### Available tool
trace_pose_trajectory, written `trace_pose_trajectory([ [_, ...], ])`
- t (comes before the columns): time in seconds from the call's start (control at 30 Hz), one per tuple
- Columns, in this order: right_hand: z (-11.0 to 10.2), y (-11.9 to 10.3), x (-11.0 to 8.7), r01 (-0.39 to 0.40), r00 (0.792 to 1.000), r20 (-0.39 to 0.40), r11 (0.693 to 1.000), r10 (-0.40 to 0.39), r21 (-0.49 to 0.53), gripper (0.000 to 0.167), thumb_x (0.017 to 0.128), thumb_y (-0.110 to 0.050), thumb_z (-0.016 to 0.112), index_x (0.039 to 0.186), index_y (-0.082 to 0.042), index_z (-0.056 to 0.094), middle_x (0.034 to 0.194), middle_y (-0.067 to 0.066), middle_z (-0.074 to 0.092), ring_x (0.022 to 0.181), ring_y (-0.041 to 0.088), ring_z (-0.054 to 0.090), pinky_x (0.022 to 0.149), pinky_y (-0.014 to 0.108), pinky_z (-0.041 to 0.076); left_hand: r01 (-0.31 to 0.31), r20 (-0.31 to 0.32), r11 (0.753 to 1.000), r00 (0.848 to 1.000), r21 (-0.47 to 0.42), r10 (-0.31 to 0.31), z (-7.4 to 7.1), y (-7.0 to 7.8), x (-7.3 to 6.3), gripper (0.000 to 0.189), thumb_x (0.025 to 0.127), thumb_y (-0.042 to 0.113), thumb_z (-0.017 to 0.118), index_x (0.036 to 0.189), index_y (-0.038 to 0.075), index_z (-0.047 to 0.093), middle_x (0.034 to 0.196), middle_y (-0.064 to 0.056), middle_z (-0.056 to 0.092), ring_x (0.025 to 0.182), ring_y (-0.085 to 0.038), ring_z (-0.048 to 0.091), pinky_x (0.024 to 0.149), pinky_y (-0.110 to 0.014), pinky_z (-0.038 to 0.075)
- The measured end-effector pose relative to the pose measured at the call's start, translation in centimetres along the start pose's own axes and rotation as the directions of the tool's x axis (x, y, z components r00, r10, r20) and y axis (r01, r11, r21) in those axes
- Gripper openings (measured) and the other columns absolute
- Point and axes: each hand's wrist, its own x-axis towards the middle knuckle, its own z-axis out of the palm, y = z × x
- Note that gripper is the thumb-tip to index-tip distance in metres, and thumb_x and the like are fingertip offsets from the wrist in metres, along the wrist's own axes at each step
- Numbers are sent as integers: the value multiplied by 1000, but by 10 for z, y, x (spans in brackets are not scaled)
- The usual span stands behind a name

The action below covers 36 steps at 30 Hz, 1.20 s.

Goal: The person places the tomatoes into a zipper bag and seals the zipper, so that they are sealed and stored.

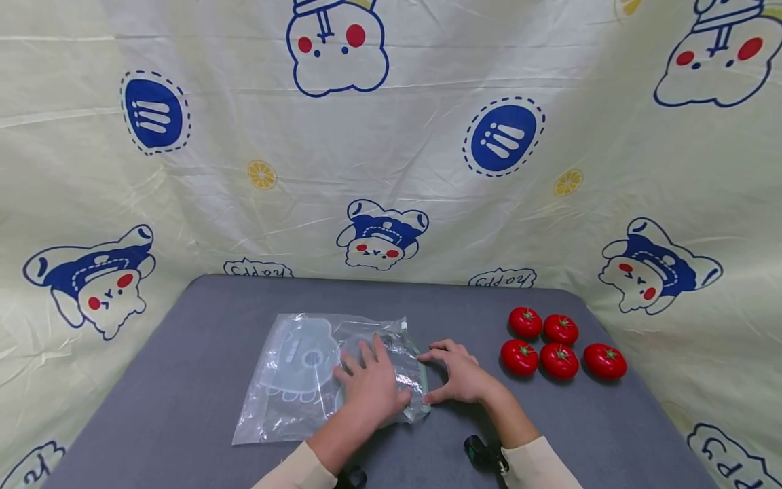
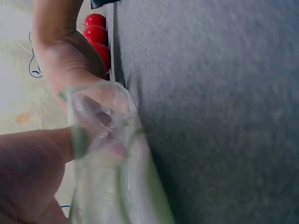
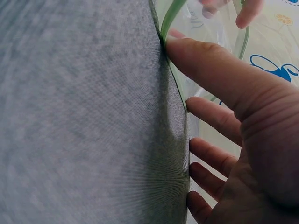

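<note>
A clear plastic zip bag [image 1: 259, 414] with a pale printed figure lies on the grey table, its green-edged mouth [image 1: 424, 373] facing right. My left hand [image 1: 371, 390] rests over the bag's right half with fingers spread. At the mouth, the thumb and fingertips of my right hand [image 1: 461, 377] stand apart, touching the green edge. The right wrist view has the thumb [image 3: 201, 56] against the green strip [image 3: 172, 18] and the other fingers relaxed along the table. In the left wrist view, the mouth of the bag [image 2: 105, 186] gapes, somewhat blurred.
Several red tomatoes [image 1: 559, 360] sit in a cluster on the right side of the grey table [image 1: 183, 380]. A pale printed curtain [image 1: 427, 156] hangs behind the table. Dark straps with devices [image 1: 482, 454] are at the wrists.
</note>
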Motion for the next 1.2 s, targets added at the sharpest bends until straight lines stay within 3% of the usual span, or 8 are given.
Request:
trace_pose_trajectory([
  [0.13,0,-1,0,0,1000,1,1000,0,0,71,70,-39,94,134,-22,67,153,14,46,140,37,37,110,69,30,-16,34,1000,999,-7,16,-1,0,-3,117,78,54,84,162,5,20,164,-31,27,145,-65,24,111,-80,25],
  [0.33,0,-2,1,-2,1000,2,1000,2,-3,70,70,-39,94,133,-23,68,153,13,46,140,38,37,109,69,31,-28,42,997,999,-76,31,-5,5,-5,116,80,49,85,163,6,16,167,-29,21,148,-64,19,113,-80,21],
  [0.63,-2,-1,1,-10,1000,6,1000,10,6,68,70,-38,94,132,-25,68,153,13,45,139,37,37,110,67,31,-62,83,979,993,-192,80,-15,6,-11,126,74,44,90,164,6,11,168,-30,12,149,-64,13,114,-81,17],
  [0.93,-2,-1,1,-20,1000,10,1000,20,4,69,70,-38,94,132,-25,68,152,13,46,138,37,38,110,70,30,-52,95,994,994,-96,61,-8,5,-16,144,60,43,99,166,16,5,172,-23,5,149,-64,10,111,-84,14],
  [1.2,-1,-4,0,-25,1000,6,1000,25,1,69,69,-38,94,131,-24,68,152,13,47,139,37,39,111,70,30,-35,93,997,995,-65,41,-3,3,-17,152,55,47,101,166,20,0,173,-19,3,148,-64,15,109,-85,18],
])
